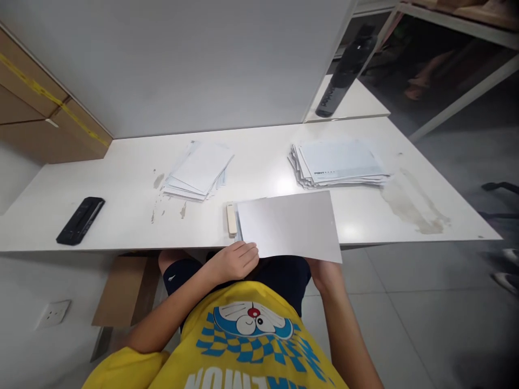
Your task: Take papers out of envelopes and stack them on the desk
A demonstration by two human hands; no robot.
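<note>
A plain pale sheet of paper [292,224] lies at the table's front edge, its lower right part reaching past the edge. My left hand [239,260] is closed with curled fingers at the sheet's lower left corner. Under the lower right corner is my right hand [327,274], holding the sheet from below; its fingers are hidden by the paper. A small beige bar-shaped object [231,220] lies just left of the sheet, beside the bluish edge of another paper below it. Its exact kind is unclear.
Behind the sheet are a loose paper stack [200,170] on the left and a thicker paper stack [340,162] on the right. A black case-like object [80,220] lies at left. A dark bottle [343,78] stands beyond the partition [194,65]. Cardboard boxes [77,135] fill the left corner.
</note>
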